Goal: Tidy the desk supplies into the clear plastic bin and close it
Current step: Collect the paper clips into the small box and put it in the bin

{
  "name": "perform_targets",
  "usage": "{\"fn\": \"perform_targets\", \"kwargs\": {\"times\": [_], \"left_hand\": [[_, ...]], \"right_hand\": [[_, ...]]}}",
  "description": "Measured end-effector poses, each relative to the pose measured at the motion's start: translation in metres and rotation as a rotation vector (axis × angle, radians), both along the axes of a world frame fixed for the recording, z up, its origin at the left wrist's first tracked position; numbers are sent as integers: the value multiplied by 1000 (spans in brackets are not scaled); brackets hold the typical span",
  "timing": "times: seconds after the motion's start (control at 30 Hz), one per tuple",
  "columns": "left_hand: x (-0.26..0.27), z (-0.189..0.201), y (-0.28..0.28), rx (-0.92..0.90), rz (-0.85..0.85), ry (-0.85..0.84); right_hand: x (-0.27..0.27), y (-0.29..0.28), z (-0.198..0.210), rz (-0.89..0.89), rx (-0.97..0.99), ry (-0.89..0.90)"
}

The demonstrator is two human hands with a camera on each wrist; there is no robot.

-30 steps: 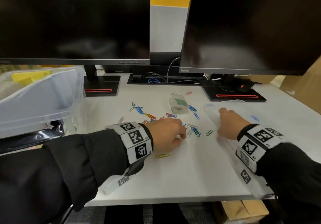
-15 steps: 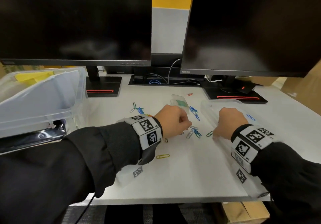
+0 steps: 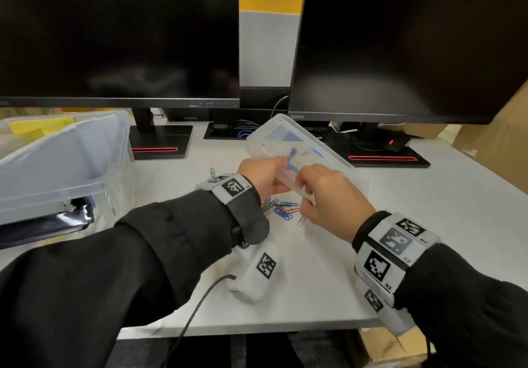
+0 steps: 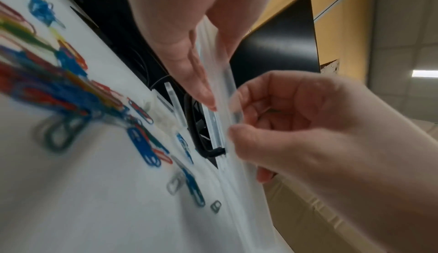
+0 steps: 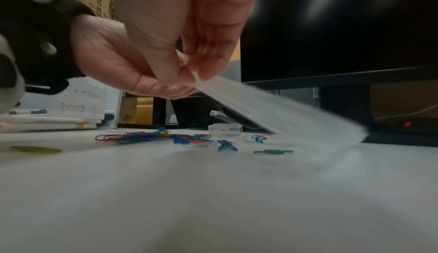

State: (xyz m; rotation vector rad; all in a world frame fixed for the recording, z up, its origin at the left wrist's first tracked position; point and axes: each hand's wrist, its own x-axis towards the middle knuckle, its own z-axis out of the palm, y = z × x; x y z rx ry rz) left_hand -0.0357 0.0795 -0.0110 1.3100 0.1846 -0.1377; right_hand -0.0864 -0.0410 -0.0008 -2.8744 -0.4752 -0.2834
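Note:
Both hands hold a clear plastic lid [image 3: 285, 139] tilted up over the desk, its far end raised toward the monitors. My left hand [image 3: 278, 166] pinches the lid's near edge [image 4: 227, 92] between thumb and fingers. Beside it, my right hand [image 3: 303, 187] pinches the same edge [image 5: 272, 114]. Several coloured paper clips [image 3: 281, 209] lie scattered on the white desk under the hands; the right wrist view shows those paper clips [image 5: 154, 137] too. A small clear box [image 5: 225, 127] stands open behind them. The clear plastic bin [image 3: 65, 162] stands at the left, uncovered.
Two dark monitors [image 3: 114, 39] on black stands [image 3: 160, 145] close off the back of the desk. A cardboard box [image 3: 497, 133] stands at the right. Pens [image 5: 47, 122] lie by the bin. A black cable [image 3: 197, 310] hangs over the desk's front edge [image 3: 257, 330].
The lid lay flat under my right hand; now it is lifted and tilted. My left hand has left the clip pile and taken the lid's edge. Both hands have come together.

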Motion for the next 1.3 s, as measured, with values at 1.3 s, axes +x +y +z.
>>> {"fn": "perform_targets", "kwargs": {"times": [1.3], "left_hand": [[4,40,5,-101,-20,-179]], "right_hand": [[6,-27,-7,206,114,-299]]}}
